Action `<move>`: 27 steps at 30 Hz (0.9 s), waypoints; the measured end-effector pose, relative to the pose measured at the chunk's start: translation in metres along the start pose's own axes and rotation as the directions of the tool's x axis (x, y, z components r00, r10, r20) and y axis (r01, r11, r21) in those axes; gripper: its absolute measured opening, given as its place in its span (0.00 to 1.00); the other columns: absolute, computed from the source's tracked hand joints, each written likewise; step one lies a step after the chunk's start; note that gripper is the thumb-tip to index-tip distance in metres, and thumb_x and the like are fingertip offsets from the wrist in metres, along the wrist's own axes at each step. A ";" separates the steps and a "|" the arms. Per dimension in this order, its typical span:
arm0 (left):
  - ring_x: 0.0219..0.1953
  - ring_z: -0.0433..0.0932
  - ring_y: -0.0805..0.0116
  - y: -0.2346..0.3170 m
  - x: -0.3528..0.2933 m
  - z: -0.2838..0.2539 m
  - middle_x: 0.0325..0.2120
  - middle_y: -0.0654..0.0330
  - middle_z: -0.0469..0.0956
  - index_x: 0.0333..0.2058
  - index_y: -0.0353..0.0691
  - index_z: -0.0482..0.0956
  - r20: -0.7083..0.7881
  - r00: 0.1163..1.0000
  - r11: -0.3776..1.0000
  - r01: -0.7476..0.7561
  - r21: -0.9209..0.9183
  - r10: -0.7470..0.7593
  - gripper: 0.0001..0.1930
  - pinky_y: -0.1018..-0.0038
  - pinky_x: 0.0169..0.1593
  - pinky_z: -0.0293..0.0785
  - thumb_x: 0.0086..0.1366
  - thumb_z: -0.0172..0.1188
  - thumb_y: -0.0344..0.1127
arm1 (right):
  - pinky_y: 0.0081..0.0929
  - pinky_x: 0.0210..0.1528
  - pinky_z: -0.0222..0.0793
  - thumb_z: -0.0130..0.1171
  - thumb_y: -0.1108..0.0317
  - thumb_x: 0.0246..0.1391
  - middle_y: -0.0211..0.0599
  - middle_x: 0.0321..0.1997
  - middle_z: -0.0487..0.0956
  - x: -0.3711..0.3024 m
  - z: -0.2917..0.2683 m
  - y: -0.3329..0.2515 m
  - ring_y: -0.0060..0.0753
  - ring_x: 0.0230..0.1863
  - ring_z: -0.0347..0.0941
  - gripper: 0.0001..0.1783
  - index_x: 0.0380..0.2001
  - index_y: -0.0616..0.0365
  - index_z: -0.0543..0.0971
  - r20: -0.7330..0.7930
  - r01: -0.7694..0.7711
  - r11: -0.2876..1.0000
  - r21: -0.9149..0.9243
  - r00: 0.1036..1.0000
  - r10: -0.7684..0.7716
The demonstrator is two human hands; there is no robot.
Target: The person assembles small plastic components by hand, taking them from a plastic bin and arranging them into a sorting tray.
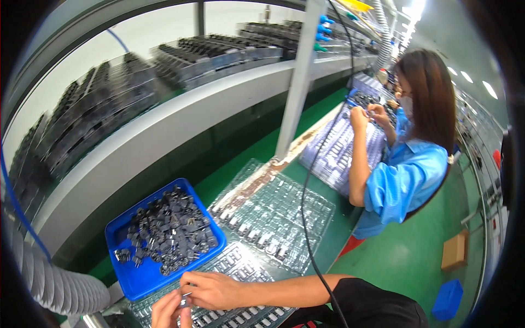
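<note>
My left hand and my right hand meet at the lower edge, fingers pinched together. Between their fingertips is a small silvery part, partly covered, whose exact kind I cannot make out. Just beyond them sits a blue plastic tray, heaped with small black plug-like parts that have metal pins. Beneath my hands lies a clear moulded tray with rows of small black and silvery parts. A second clear tray, holding a row of silvery parts, lies beyond it to the right.
A black cable hangs across the bench. A metal post rises behind the trays, below a conveyor carrying stacked trays of black parts. A ribbed grey hose stands at left. A co-worker in blue handles parts at right.
</note>
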State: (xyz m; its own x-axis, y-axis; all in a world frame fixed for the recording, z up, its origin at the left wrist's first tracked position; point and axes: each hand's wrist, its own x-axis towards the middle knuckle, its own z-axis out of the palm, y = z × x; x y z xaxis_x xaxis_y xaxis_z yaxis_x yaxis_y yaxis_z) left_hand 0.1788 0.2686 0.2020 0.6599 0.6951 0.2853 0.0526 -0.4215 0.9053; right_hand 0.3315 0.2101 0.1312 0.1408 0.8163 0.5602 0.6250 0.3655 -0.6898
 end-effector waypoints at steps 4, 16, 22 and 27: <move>0.46 0.75 0.60 -0.016 -0.003 -0.013 0.49 0.47 0.74 0.42 0.27 0.75 -0.045 0.988 0.982 -0.150 -0.117 0.146 0.08 0.69 0.50 0.74 0.63 0.58 0.20 | 0.33 0.37 0.73 0.57 0.81 0.47 0.38 0.41 0.67 0.002 -0.016 -0.004 0.39 0.39 0.74 0.10 0.35 0.64 0.74 -0.049 -0.021 0.999 0.048 0.999 0.023; 0.41 0.80 0.54 -0.033 0.009 -0.007 0.42 0.43 0.80 0.46 0.19 0.75 -0.323 0.943 0.988 -0.121 -0.093 0.085 0.15 0.70 0.45 0.80 0.70 0.50 0.29 | 0.33 0.31 0.71 0.58 0.69 0.56 0.40 0.37 0.72 -0.005 -0.018 -0.008 0.40 0.33 0.74 0.06 0.36 0.57 0.77 -0.097 0.118 0.984 -0.134 0.987 -0.131; 0.37 0.80 0.43 -0.156 0.017 -0.076 0.39 0.42 0.75 0.44 0.19 0.70 0.094 0.588 0.443 -0.695 0.567 0.803 0.19 0.66 0.32 0.83 0.74 0.43 0.36 | 0.33 0.30 0.71 0.59 0.67 0.56 0.39 0.33 0.72 0.000 -0.018 -0.011 0.40 0.32 0.74 0.07 0.35 0.58 0.77 -0.123 0.187 0.975 -0.123 0.972 -0.202; 0.45 0.77 0.47 -0.054 -0.007 -0.025 0.52 0.43 0.70 0.49 0.26 0.71 -0.311 0.948 0.997 0.075 0.025 -0.063 0.19 0.64 0.44 0.81 0.73 0.48 0.41 | 0.30 0.33 0.74 0.60 0.77 0.46 0.37 0.41 0.72 -0.006 -0.015 -0.002 0.36 0.38 0.75 0.15 0.40 0.62 0.75 -0.065 0.152 0.984 -0.092 0.985 -0.159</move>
State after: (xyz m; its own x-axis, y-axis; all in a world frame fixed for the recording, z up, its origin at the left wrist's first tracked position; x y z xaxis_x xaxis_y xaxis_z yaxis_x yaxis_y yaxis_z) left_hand 0.1527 0.3014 0.1589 0.3897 0.8669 0.3109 0.1206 -0.3827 0.9160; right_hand 0.3409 0.1980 0.1364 0.0898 0.7170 0.6913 0.7069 0.4431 -0.5514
